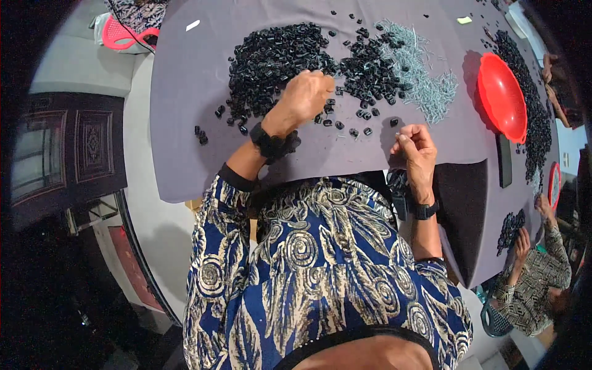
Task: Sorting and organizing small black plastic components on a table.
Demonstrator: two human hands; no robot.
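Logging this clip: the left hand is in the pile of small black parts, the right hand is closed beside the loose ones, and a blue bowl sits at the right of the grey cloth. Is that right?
Not quite. The bowl is red, not blue, as the head view shows. The rest stands: the left hand is in the pile of small black parts, the right hand is closed beside the loose ones, and the bowl sits at the right of the grey cloth.

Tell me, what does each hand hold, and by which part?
Cannot be told: the left hand rests closed on the black parts pile; the right hand is pinched, its grip's contents hidden.

A red bowl (502,97) sits on the grey table (185,123), near a co-worker's patterned sleeve (542,271).
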